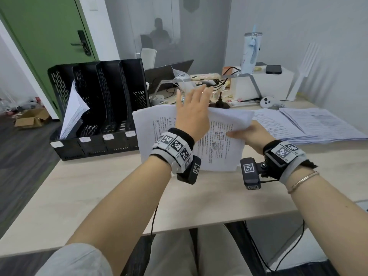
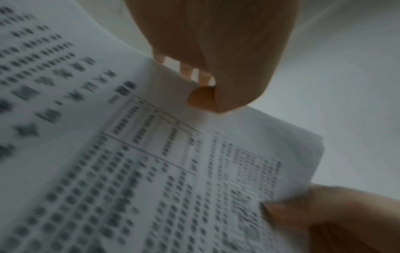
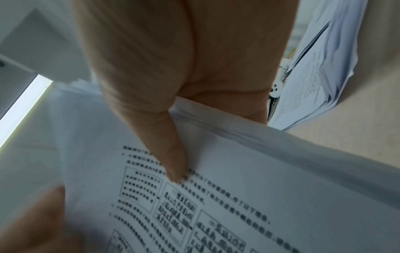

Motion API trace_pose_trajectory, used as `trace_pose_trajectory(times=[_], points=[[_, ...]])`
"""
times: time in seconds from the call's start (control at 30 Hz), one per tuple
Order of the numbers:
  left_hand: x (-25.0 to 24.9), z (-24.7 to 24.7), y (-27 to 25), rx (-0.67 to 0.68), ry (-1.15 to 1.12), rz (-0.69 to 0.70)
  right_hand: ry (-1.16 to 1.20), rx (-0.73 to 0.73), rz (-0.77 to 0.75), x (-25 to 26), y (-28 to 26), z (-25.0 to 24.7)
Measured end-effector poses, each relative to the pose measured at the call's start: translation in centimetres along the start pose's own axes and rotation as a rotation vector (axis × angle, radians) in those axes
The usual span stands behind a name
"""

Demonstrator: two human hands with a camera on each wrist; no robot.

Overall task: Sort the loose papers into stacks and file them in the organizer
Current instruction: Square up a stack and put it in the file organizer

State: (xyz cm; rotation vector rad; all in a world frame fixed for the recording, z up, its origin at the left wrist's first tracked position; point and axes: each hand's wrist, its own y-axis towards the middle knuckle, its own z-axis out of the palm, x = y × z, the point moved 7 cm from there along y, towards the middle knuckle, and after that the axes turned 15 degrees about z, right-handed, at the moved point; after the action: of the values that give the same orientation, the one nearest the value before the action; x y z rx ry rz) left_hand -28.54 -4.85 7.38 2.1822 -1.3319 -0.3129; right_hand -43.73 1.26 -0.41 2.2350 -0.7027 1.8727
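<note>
Head view shows the pale wooden desk (image 1: pixel 99 200) in front of me, and on its left the black organizer (image 1: pixel 99 108) with upright slots, one sheaf of filed papers (image 1: pixel 72 114) leaning in its leftmost slot. On the right of the desk lie the sorted stacks (image 1: pixel 310 124), fanned and overlapping. Between organizer and stacks I hold a bundle of printed papers (image 1: pixel 159 132) raised above the desk, its upper sheets curling. My right hand (image 1: pixel 253 136) grips the bundle's right edge, thumb pressed on the printed face, fingers underneath. My left hand (image 1: pixel 192 114) is spread flat, fingers straight, over the top of the bundle; the left wrist view shows its fingertips (image 2: pixel 203 77) at the upper edge of the sheets.
</note>
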Motion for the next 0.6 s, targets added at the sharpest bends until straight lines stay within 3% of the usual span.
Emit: trace_pose_trajectory(times=[0.07,0.2,0.3,0.37,0.47,0.6], points=[[1.2,0.6,-0.2,0.111,0.059,-0.005,0.006,0.007,0.011,-0.3,0.0,-0.6],[3.3,0.4,-0.4,0.144,0.033,-0.059,0.067,-0.002,0.031,-0.9,0.1,-1.1],[4.0,-0.2,-0.3,0.266,0.105,-0.045,0.077,0.006,0.005,-1.3,0.4,-1.4],[4.7,-1.3,-0.2,0.197,0.075,-0.061,0.076,-0.071,-0.023,-1.6,0.7,-2.0],[6.2,-2.5,-0.5,0.003,-0.095,-0.159,0.112,-0.295,0.076,-3.0,1.0,-3.5],[8.1,-3.1,-1.3,-0.203,-0.453,-0.284,0.319,-0.153,0.121,-3.3,1.2,-1.7]])
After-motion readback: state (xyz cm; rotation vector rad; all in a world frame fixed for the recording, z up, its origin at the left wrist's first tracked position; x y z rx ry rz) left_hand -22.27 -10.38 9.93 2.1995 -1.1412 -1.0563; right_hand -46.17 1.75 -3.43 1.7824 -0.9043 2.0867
